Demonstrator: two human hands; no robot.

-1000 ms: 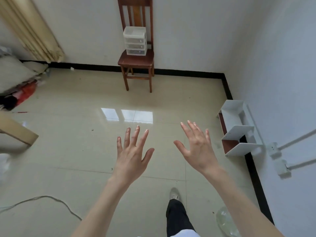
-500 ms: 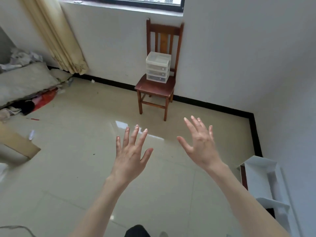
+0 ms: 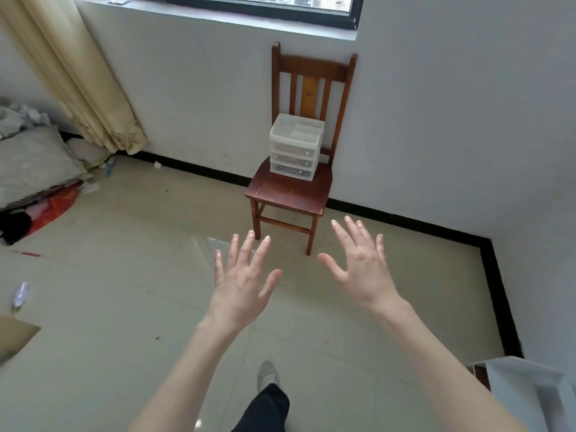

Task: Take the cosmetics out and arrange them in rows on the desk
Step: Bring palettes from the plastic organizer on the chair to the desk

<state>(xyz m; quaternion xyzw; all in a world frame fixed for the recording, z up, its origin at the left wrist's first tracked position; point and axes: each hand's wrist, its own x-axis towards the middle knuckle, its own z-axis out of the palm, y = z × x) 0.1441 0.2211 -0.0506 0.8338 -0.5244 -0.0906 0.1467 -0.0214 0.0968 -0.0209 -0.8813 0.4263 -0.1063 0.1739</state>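
A small translucent white drawer unit (image 3: 295, 146) with three drawers stands on the seat of a brown wooden chair (image 3: 288, 188) against the far wall; dark items show faintly through the drawer fronts. My left hand (image 3: 241, 283) is held out in front of me with fingers spread, holding nothing. My right hand (image 3: 361, 268) is raised beside it, fingers also spread and empty. Both hands hover over the floor, well short of the chair. No desk is in view.
A cream curtain (image 3: 71, 73) hangs at the left below the window. Bedding and clutter (image 3: 34, 176) lie on the floor at far left. A cardboard edge (image 3: 14, 338) sits at lower left, a white shelf unit (image 3: 530, 394) at lower right. Tiled floor (image 3: 124, 291) stretches between.
The view has tilted up and moved toward the chair, which now looks larger and nearer. Both hands stay spread and empty in front of me.
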